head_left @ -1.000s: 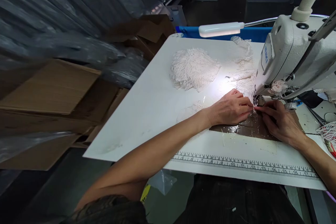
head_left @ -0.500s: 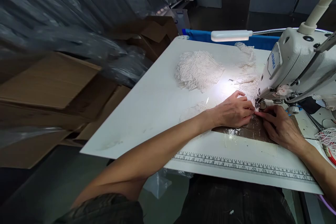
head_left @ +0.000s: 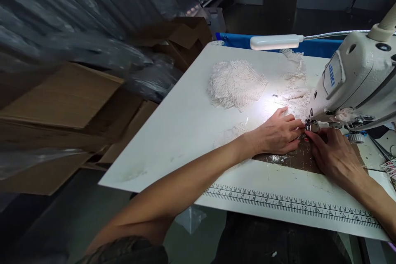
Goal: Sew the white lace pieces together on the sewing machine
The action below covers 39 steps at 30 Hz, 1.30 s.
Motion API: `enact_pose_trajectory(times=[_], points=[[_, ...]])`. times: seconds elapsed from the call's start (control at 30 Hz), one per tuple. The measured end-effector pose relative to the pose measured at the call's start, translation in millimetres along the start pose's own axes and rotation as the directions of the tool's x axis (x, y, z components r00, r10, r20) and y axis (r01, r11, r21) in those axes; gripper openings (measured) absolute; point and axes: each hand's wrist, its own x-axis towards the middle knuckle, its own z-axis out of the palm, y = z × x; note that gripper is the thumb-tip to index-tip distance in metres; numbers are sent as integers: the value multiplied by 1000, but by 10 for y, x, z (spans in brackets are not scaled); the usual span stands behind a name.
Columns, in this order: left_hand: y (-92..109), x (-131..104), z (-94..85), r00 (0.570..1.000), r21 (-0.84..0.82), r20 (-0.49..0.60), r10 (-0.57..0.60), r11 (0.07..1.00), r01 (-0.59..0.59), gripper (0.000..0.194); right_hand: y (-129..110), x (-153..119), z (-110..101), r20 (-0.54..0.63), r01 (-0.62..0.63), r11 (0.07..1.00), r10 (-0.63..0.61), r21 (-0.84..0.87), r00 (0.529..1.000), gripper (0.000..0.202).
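Note:
A white sewing machine [head_left: 349,74] stands at the right, its presser foot [head_left: 308,126] low over the work. Just left of the foot, my left hand [head_left: 280,133] lies with bent fingers on white lace [head_left: 297,101], its fingertips close to the needle area. My right hand [head_left: 335,152] pinches at the front of the foot, thumb and forefinger together on the lace edge, which they mostly hide. Behind my left hand, more lace spreads under the bright lamp light. A fanned stack of white lace pieces [head_left: 236,83] lies farther back on the table.
A white lamp [head_left: 276,41] on a flexible metal neck hangs over the back of the white table [head_left: 173,136]. A printed ruler [head_left: 291,206] runs along the front edge. Scissors [head_left: 380,148] lie at the right. Cardboard boxes [head_left: 62,95] and plastic sheeting crowd the left.
The view has shifted slightly, so the machine appears farther right. My right fingers have drawn closer together at the presser foot. My left hand stays beside it on the lace.

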Motion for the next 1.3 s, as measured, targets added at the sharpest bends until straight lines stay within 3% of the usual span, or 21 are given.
enact_pose_trajectory(times=[0.13,0.27,0.43,0.53,0.63,0.87,1.03,1.17,1.23,1.3], points=[[-6,17,-22,999,-16,46,-21,1000,22,33,23,-14,-38,-6,-24,1000,24,13,1000,35],[-13,35,-34,997,-24,61,-50,998,51,35,180,-23,-96,-14,-62,962,68,266,998,35],[-36,41,-11,995,-6,69,-71,997,72,41,402,44,-132,205,-297,816,222,496,953,39],[-45,38,-3,994,-9,80,-70,997,70,42,429,71,-135,245,-336,779,239,530,940,39],[-44,32,-4,993,-2,90,-78,997,78,42,416,43,-175,212,-326,807,252,493,944,35],[-90,64,1,991,-23,83,-106,994,108,40,530,-148,-319,66,-410,838,416,360,907,43],[-259,117,-29,989,-124,115,-94,986,108,34,547,-301,-281,-115,-225,935,264,275,958,40],[-457,246,-79,991,-334,108,-77,936,110,25,539,-400,-103,-211,-122,984,148,128,966,36],[-562,383,-88,987,-377,23,-157,913,154,22,552,-429,-27,-224,-107,990,125,90,967,34],[-672,559,-71,955,-322,-71,-290,912,253,20,576,-447,20,-225,-97,992,112,79,968,32]])
